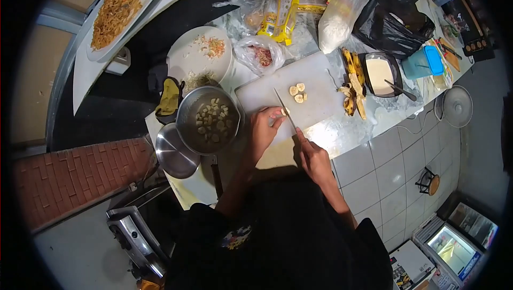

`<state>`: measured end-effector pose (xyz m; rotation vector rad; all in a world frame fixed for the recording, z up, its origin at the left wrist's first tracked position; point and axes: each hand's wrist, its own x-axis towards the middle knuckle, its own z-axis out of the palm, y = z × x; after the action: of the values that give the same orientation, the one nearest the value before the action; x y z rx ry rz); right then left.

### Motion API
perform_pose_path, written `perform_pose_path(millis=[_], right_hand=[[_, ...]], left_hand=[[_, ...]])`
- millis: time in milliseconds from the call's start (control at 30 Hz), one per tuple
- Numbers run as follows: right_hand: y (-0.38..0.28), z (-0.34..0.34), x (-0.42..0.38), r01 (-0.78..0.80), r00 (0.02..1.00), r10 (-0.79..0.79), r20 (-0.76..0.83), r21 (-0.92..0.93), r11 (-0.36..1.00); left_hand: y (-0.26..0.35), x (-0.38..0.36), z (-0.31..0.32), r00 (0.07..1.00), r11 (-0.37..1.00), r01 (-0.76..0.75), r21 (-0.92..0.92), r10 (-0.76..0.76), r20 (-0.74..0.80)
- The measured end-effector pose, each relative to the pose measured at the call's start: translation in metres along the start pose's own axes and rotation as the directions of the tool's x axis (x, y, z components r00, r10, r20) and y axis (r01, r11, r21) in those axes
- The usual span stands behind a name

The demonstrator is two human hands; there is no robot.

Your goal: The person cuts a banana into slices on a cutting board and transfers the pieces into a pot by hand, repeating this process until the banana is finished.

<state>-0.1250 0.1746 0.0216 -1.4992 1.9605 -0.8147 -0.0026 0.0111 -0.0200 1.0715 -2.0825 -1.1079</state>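
Observation:
My right hand (pixel 314 157) grips a knife (pixel 284 104) by its handle, the blade slanting up and left over the white cutting board (pixel 315 71). At the board's near edge my left hand (pixel 263 131) pinches a small piece of banana (pixel 284 112) against the blade. Several round banana slices (pixel 298 92) lie on the board just beyond the knife. To the left of my left hand stands a metal pot (pixel 240 109) with many pale pieces in liquid. Banana peels (pixel 352 84) lie to the right of the board.
A bowl of pale batter (pixel 379 75) with a spoon stands by a blue-lidded pitcher (pixel 422 62). At the back are a bag of white powder (pixel 342 25) and a black plastic bag (pixel 393 20). A white plate (pixel 184 49) and a steel bowl (pixel 176 156) flank the pot.

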Motion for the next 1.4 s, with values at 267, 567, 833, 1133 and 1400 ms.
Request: perform_pose_path(millis=[267,567,833,1133,1400], right_hand=[[0.004,0.0,0.007,-0.007,1.0,0.008,-0.018,0.018,1.0],[-0.005,-0.002,0.003,-0.005,0.998,0.009,-0.059,0.068,0.998],[-0.001,0.0,0.003,-0.021,0.999,0.026,-0.047,0.102,0.995],[-0.004,0.0,0.003,0.001,0.996,0.009,-0.087,0.109,0.994],[-0.007,-0.002,0.005,-0.025,0.995,0.035,-0.097,0.103,0.994]], left_hand=[[-0.007,0.001,0.002,0.999,0.998,0.052,-0.029,-0.051,0.012],[-0.002,0.0,-0.006,1.0,1.0,0.013,-0.008,-0.013,0.002],[0.006,-0.001,-0.005,0.998,0.998,-0.053,-0.016,0.052,-0.032],[0.004,-0.001,-0.004,0.999,0.999,-0.029,0.033,0.03,-0.043],[0.002,0.0,-0.005,0.998,0.995,-0.048,0.089,0.052,-0.047]])
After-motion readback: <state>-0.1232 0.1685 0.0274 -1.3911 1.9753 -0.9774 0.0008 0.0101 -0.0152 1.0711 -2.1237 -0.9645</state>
